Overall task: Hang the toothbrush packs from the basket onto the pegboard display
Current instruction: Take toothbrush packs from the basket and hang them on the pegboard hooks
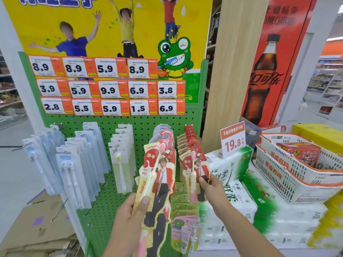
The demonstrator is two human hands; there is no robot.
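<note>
gripping a stack of glossy die-cut toothbrush packs (156,184), left hand (130,216) hides their lower edge; right hand (210,184) pinches hanging pack (195,175) on green perforated pegboard (143,127); white lattice basket (289,175) right, contents unclear.

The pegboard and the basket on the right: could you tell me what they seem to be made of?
Pegboard: probably painted metal, an even matte green sheet with regular punched holes. Basket: moulded plastic by its look, glossy white lattice walls with an orange rim.
</note>
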